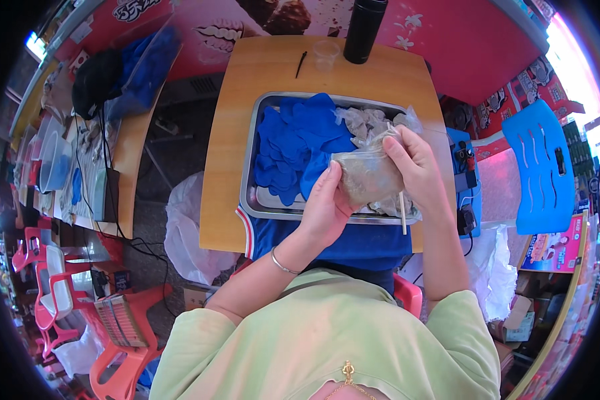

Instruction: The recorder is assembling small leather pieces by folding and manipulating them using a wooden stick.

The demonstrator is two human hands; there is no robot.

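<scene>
Over the tray, both hands hold a flat beige-grey packet (pixel 369 176) that looks wrapped in clear plastic. My left hand (pixel 327 208) is closed on its left side, thumb along the edge. My right hand (pixel 417 163) pinches the upper right corner, where the plastic is gathered. A thin pale stick (pixel 403 213) shows below the right hand; I cannot tell what it is attached to. Beneath lies a metal tray (pixel 248 167) with a heap of blue cloth-like pieces (pixel 293 130) on its left. Crumpled clear-plastic bundles with beige contents (pixel 365 123) fill its right.
The tray stands on a wooden table (pixel 223 133). At its far edge are a black bottle (pixel 365 30), a clear cup (pixel 326 55) and a dark pen-like stick (pixel 301 65). A cluttered side table (pixel 130 173) is left; a blue plastic chair (pixel 537 167) is right.
</scene>
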